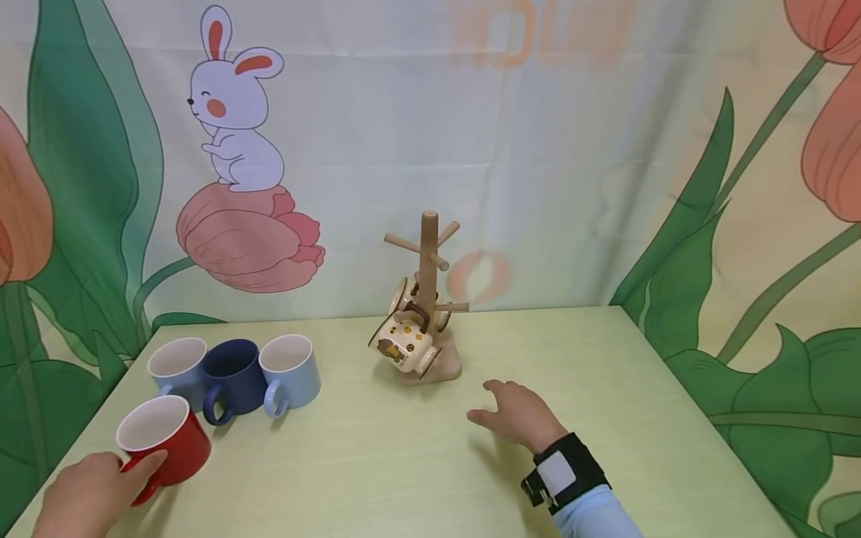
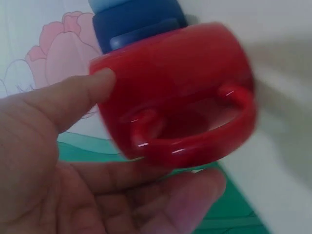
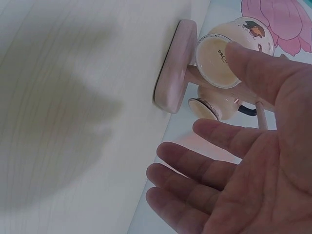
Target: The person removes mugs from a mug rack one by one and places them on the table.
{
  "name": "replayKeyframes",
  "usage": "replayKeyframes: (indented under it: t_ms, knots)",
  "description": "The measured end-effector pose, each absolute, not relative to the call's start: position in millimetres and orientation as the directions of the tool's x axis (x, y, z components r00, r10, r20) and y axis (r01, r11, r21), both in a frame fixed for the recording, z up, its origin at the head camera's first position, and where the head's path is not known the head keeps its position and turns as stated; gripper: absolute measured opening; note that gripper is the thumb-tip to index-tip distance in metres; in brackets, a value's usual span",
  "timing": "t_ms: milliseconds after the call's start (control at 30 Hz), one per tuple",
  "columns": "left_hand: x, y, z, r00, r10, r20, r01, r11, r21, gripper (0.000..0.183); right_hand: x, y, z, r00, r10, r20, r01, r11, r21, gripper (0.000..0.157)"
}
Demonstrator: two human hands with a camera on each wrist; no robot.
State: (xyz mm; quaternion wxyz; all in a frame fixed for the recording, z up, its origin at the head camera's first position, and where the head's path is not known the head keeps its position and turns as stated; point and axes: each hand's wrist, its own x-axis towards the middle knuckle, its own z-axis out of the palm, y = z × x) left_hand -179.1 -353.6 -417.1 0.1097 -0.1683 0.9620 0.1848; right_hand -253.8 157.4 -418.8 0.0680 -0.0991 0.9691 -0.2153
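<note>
At the front left, my left hand [image 1: 94, 489] is at a red mug [image 1: 176, 452] with a white inside. In the left wrist view, the thumb [image 2: 92, 90] lies against the mug's side near the rim. The curved fingers pass on its other side, partly hidden behind it, and the mug's handle [image 2: 204, 146] faces the palm. My right hand [image 1: 521, 413] hovers over the table with spread fingers and holds nothing. It is nearest to a wooden mug tree [image 1: 428, 261], on which cream mugs [image 1: 406, 344] with brown handles hang low.
Behind the red mug stand a light blue mug [image 1: 181, 366], a navy mug [image 1: 235, 377] and another light blue mug [image 1: 296, 370], close together. They are on a pale table [image 1: 377, 463]. A printed cloth [image 1: 538, 187] hangs behind the table.
</note>
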Motion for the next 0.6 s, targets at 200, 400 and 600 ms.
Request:
replayKeyframes:
  t_ms: [200, 400, 600]
  knots:
    - [-180, -335, -390, -0.911, -0.41, -0.043, -0.407, 0.877, 0.258, 0.067, -254, 158, -419, -0.971, -0.22, -0.095, -0.158, 0.887, -0.434, 0.061]
    - [-193, -313, -373, -0.929, -0.359, 0.083, -0.311, 0.885, 0.347, 0.075, -255, 157, -419, -0.971, -0.216, -0.102, -0.153, 0.891, -0.427, 0.062]
    - [-210, -277, -367, -0.958, -0.204, 0.203, -0.124, 0.929, 0.349, 0.072, -255, 156, -420, -0.97, -0.217, -0.109, -0.151, 0.892, -0.425, 0.062]
